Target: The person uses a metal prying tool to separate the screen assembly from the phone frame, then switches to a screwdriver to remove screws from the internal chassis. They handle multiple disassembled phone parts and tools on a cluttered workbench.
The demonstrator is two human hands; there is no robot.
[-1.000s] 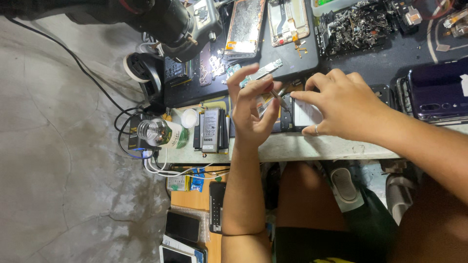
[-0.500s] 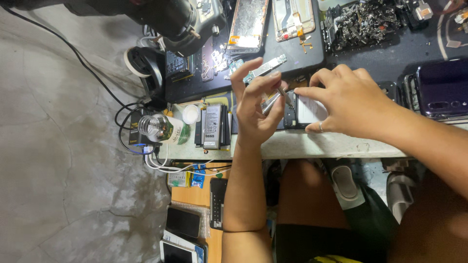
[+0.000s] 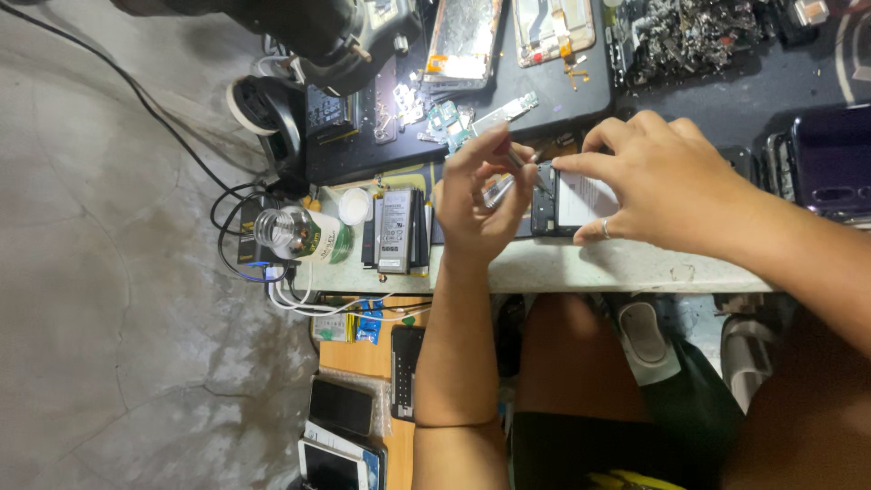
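Note:
An opened phone [image 3: 567, 201] with a white battery label lies on the bench near its front edge. My right hand [image 3: 667, 186] rests over it, its fingertips pressing on the phone's left end. My left hand [image 3: 481, 195] sits just left of the phone and pinches thin metal tweezers [image 3: 508, 177]. The tweezers' tip points at the phone's exposed dark board end. A small green circuit board [image 3: 499, 113] lies on the dark mat just above my left hand.
A phone battery stack [image 3: 395, 231], a white cap [image 3: 354, 207] and a glass bottle [image 3: 295, 234] sit at the bench's left end above tangled cables [image 3: 272, 286]. Screens [image 3: 463, 36], a parts pile [image 3: 689, 36], a purple phone [image 3: 830, 163] and a dark microscope [image 3: 345, 36] lie behind. Phones [image 3: 340, 408] fill a lower shelf.
My left hand's spread fingers have curled in around the tweezers and the tip has come to the phone's edge. My right hand stays on the phone.

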